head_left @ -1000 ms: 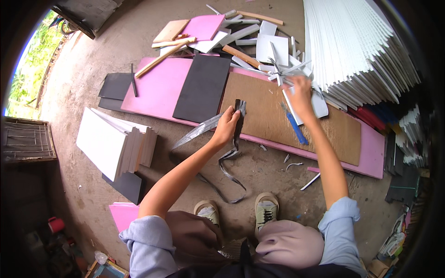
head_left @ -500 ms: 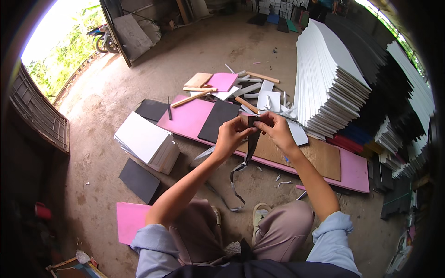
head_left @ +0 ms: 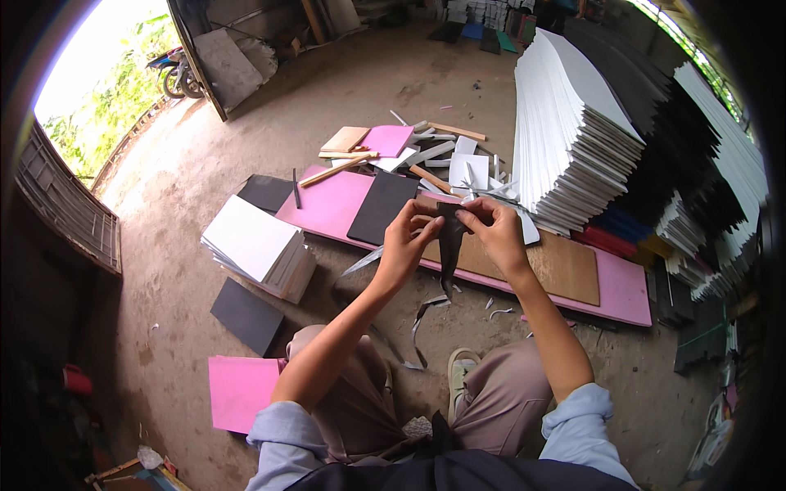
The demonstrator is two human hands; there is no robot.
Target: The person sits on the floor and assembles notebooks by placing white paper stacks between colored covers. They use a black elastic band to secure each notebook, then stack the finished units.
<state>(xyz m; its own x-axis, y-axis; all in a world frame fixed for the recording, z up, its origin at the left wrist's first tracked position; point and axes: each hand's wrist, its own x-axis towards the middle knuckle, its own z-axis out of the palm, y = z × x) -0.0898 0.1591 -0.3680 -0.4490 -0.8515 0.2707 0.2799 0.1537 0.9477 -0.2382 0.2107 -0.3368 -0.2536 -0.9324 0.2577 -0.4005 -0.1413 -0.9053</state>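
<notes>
Black strip (head_left: 449,241) is what both hands are on. It's held up in the air, and from this view it hangs in front of the left part of the brown board (head_left: 557,274) that lies on the long pink sheet (head_left: 629,296). Left hand (head_left: 409,235) has thumb and fingertips closed on the left side of the top end. Right hand (head_left: 496,233) has the same kind of pinch on the right side, with just a small gap between the two. Other fingers are curled loosely, and I can't see them round anything else. How hard they squeeze, can't tell.

For doing this bit well, imo: hold both pinches level so the end sits flat and doesn't twist. Grip near the edges with the pads, not the nails, because thin stuff like this probably creases or tears easily. Tension should come evenly from both sides, gentle, no jerking. Also watch the thin grey tail (head_left: 433,302) below. It trails down toward the floor (head_left: 164,327) in loops, and I can't tell for sure if it's one piece with the strip, but slack like that could snag. Leave it free, and work any kinks out from the top.
</notes>
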